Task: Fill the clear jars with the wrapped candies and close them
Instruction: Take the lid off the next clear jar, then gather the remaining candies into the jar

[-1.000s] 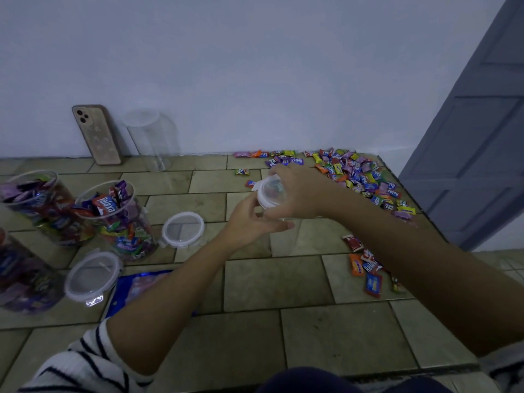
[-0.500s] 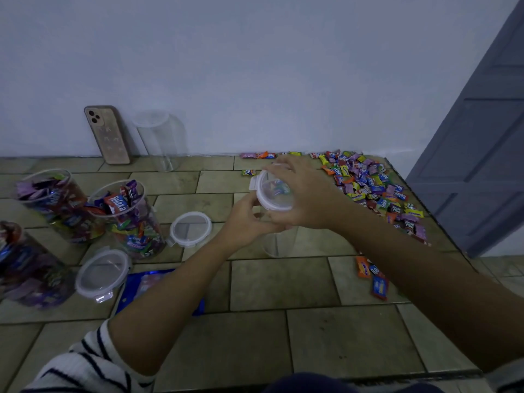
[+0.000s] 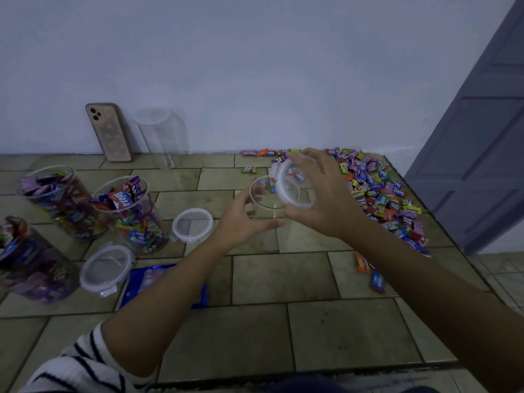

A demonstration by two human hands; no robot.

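While my left hand (image 3: 243, 222) grips the empty clear jar (image 3: 268, 219) around its upper wall, with the thumb on the near side and the fingers curled behind, my right hand (image 3: 323, 202) holds the lid (image 3: 292, 191) just above the jar's mouth, a little to the right. The lid is tilted and its lower edge hangs over the jar's rim. My right fingers are spread and curled around its border. Both forearms reach forward from the bottom of the view and meet at this jar; the left one comes out from a striped sleeve (image 3: 71, 370). The jar's base seems to rest on the tiled surface (image 3: 283, 279).

To the right of the jar lies the wide heap of wrapped candies (image 3: 377, 199), and a few loose candies (image 3: 368, 270) lie on the same side, nearer to me. Just left of the jar is a loose lid (image 3: 192, 224), and farther left and nearer to me a second loose lid (image 3: 106, 268). Beyond them to the left stand three filled jars (image 3: 130, 214). A blue bag (image 3: 161, 282) lies left of the jar, toward me. Behind the jar to the left, at the wall, stands another empty jar (image 3: 161, 137) beside a phone (image 3: 109, 131) that leans on the wall.
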